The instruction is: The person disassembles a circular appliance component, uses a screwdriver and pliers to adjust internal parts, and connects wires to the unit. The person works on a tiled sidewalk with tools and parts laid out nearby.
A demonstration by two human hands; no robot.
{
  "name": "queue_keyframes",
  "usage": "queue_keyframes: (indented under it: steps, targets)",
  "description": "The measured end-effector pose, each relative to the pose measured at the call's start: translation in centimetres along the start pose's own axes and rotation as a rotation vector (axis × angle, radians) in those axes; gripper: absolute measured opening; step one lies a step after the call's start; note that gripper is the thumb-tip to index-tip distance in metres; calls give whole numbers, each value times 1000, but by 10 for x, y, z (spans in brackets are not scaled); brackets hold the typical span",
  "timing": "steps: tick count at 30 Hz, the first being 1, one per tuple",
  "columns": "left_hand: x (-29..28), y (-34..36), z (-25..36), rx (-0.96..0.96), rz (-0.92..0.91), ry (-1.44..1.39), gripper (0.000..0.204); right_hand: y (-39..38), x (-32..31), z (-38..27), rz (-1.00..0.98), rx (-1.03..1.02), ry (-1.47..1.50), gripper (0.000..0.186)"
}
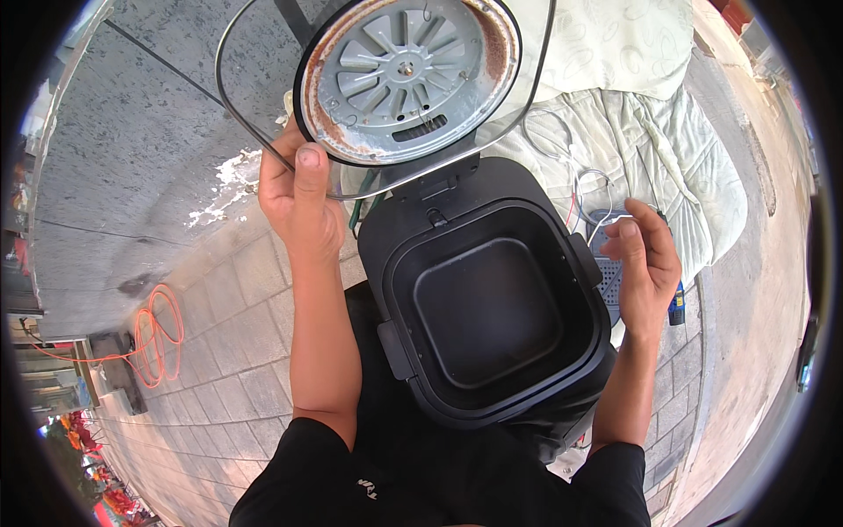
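My left hand (pixel 299 193) is closed on the edge of the raised lid (pixel 320 132) of a black cooking appliance, whose underside shows a round metal plate with a slotted fan disc (pixel 404 70) and rusty staining. A loop of metal with a dark cable runs round the lid. Below it the square body (pixel 386 246) sits open on my lap, a black pot (pixel 483 307) inside. My right hand (pixel 641 263) is raised beside the body's right side, fingers loosely bent and apart, with nothing visible in them.
Pale quilted padding (pixel 667 158) lies behind, bearing loose wires (pixel 584 176), a grey perforated tray (pixel 606 277) and a blue tool (pixel 676 306). An orange cord (pixel 158 334) is coiled on the paving at left, beside a grey wall or slab (pixel 132 132).
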State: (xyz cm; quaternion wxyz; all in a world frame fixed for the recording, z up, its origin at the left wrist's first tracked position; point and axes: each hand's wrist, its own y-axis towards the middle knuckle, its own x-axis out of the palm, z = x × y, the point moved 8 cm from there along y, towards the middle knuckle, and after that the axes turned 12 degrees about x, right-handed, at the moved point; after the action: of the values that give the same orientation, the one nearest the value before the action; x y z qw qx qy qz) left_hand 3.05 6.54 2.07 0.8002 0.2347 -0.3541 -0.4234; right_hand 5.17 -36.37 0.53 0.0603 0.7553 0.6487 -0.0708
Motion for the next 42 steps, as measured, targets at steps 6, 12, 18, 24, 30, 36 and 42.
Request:
queue_keyframes:
  steps: [6, 12, 18, 24, 30, 36, 42]
  targets:
    - [-7, -5, -3, -53, 10, -45, 48, -22, -73, 97, 311, 94, 452, 30]
    - [0, -7, -4, -64, -119, -92, 48, -17, -63, 115, 345, 150, 473, 31]
    - [1, -9, -4, -56, -145, -86, 57, -13, -60, 127, 342, 156, 481, 31]
    - [-4, -15, -4, -59, -160, -102, 65, -18, -58, 134, 346, 161, 487, 31]
    - [2, -14, -6, -50, -166, -135, 67, -27, -51, 132, 350, 149, 497, 29]
    - [4, -15, -6, -47, -151, -120, 64, -25, -53, 137, 363, 187, 503, 29]
    - [-3, -16, -8, -17, -234, -198, 63, -23, -47, 140, 346, 196, 468, 27]
